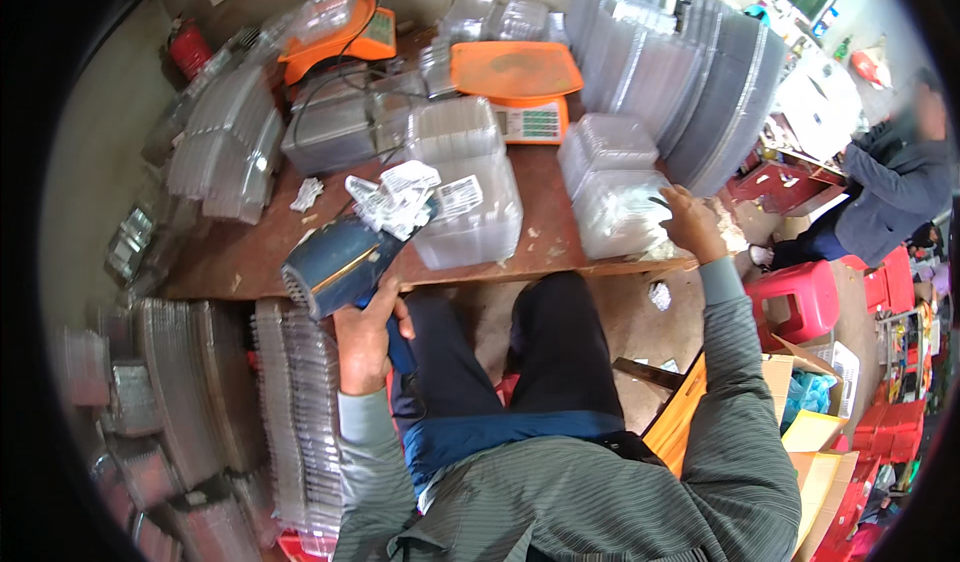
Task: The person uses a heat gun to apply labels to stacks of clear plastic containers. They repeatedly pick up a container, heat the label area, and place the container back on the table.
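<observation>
My left hand (367,329) grips the handle of a dark blue hair dryer (341,262) over the table's front edge. Crumpled printed paper labels (397,198) bunch at the dryer's far end; whether they stick to it, I cannot tell. Just beyond stands a stack of clear plastic containers (469,217) with a printed label on top. At the table's right end, my right hand (694,224) is bent at the side of another stack of clear containers (626,213). A small dark thing shows by its fingertips, too blurred to name.
Two orange weighing scales (517,70) (341,36) stand among container stacks at the back. Tall nested plastic stacks (697,89) rise at the right rear; more (296,412) stand left of my legs. A red stool (799,299) and a person (892,179) are at the right.
</observation>
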The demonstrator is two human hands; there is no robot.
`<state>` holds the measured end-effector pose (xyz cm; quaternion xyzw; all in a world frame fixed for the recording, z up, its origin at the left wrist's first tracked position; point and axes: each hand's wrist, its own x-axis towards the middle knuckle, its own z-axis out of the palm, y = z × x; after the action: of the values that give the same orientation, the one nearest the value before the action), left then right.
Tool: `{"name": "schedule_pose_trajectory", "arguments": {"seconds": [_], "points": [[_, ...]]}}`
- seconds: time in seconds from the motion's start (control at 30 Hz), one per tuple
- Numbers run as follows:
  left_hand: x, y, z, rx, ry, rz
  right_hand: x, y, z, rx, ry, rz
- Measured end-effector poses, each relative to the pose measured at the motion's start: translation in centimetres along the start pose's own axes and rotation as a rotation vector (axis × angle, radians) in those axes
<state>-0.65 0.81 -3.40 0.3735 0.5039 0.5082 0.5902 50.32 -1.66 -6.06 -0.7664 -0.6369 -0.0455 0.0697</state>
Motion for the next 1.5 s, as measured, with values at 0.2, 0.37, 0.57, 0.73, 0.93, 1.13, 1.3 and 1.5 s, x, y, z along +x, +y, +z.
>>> {"name": "schedule_pose_trajectory", "arguments": {"seconds": [0.2, 0.37, 0.57, 0.73, 0.93, 1.13, 1.3, 1.5], "points": [[0.3, -0.1, -0.1, -0.043, -0.006, 0.003, 0.3, -8.9, -3.0, 0.188, 0.194, -0.343], [0.3, 0.1, -0.2, -0.051, -0.007, -0.021, 1.2, -20.9, -3.2, 0.372, 0.279, -0.581], [-0.1, 0.6, 0.0, -0.095, -0.015, -0.062, 3.9, -25.7, -1.5, 0.242, 0.4, -0.794], [-0.1, 0.9, 0.0, -0.126, -0.035, -0.07, 5.4, -25.7, 0.1, 0.116, 0.297, -0.849], [0.0, 0.7, -0.1, -0.139, -0.038, -0.086, 6.2, -25.5, 0.9, 0.145, 0.296, -0.894], [0.0, 0.5, 0.0, -0.162, -0.022, -0.069, 6.9, -25.5, 1.6, 0.156, 0.317, -0.945], [-0.1, 0.5, -0.1, -0.152, -0.016, -0.089, 7.0, -25.8, 1.7, 0.156, 0.336, -0.95], [0.1, 0.0, -0.1, -0.159, -0.02, -0.055, 6.8, -26.7, 2.1, 0.122, 0.255, -0.875]]}}
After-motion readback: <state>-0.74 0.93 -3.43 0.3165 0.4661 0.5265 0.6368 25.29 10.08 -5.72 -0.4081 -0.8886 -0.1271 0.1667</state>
